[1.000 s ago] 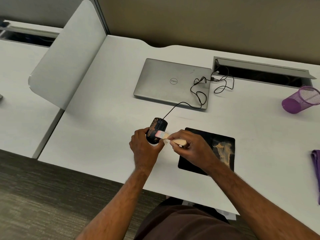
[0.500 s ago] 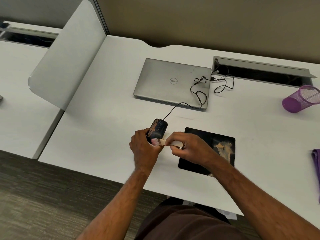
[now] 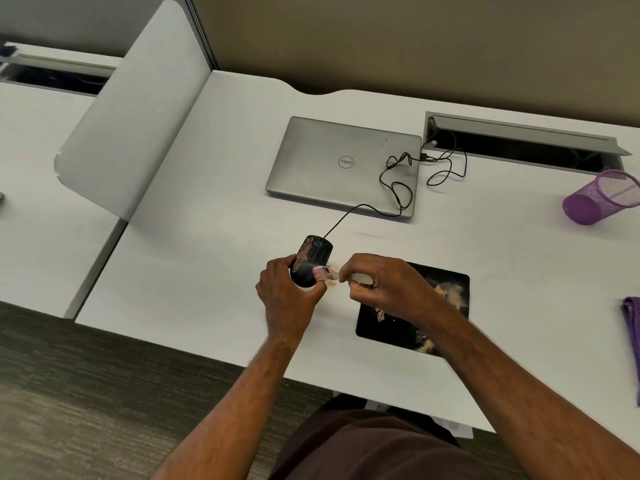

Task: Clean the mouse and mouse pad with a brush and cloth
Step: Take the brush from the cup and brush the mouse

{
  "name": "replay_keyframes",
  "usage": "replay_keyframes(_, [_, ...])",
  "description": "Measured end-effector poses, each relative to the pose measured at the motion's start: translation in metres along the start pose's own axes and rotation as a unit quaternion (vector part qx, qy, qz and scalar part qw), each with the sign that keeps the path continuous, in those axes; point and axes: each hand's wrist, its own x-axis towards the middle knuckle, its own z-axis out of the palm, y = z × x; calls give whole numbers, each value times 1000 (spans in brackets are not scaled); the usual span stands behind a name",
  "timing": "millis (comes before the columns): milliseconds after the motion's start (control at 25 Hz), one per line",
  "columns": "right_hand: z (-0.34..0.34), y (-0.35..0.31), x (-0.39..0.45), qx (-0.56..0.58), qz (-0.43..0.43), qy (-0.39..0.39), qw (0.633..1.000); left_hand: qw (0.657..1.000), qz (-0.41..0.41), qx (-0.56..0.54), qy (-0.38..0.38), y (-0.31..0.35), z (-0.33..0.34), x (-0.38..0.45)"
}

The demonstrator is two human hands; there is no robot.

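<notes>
A black wired mouse [image 3: 310, 258] streaked with tan dust is gripped at its near end by my left hand [image 3: 289, 296], just left of the mouse pad. My right hand [image 3: 381, 287] holds a small brush [image 3: 325, 273] with a pale handle; its pink bristles touch the mouse's right side. The black mouse pad [image 3: 446, 289] lies to the right, smeared with tan powder and partly covered by my right forearm. Some powder lies on the desk under the brush. A purple cloth [image 3: 632, 327] lies at the far right edge.
A closed silver laptop [image 3: 343, 164] sits behind the mouse, with the mouse cable [image 3: 398, 188] looped over its right side. A purple mesh cup [image 3: 602, 197] lies tipped at the right. An open cable tray [image 3: 519, 140] runs along the back. A white divider panel [image 3: 138, 109] stands left.
The brush head has swept from the mouse's upper middle down toward its near right side. My left hand keeps holding the mouse in the same spot.
</notes>
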Motion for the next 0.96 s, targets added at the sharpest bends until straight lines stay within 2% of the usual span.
replay_keyframes(440, [3, 3, -9, 69, 44, 42, 996, 1000, 4, -3, -7, -3, -1, -1])
replay_keyframes(720, [9, -8, -7, 132, 38, 77, 988, 1000, 14, -20, -15, -5, -3, -2])
replay_keyframes(960, [9, -8, -7, 160, 73, 38, 984, 999, 29, -8, -14, -9, -1, -1])
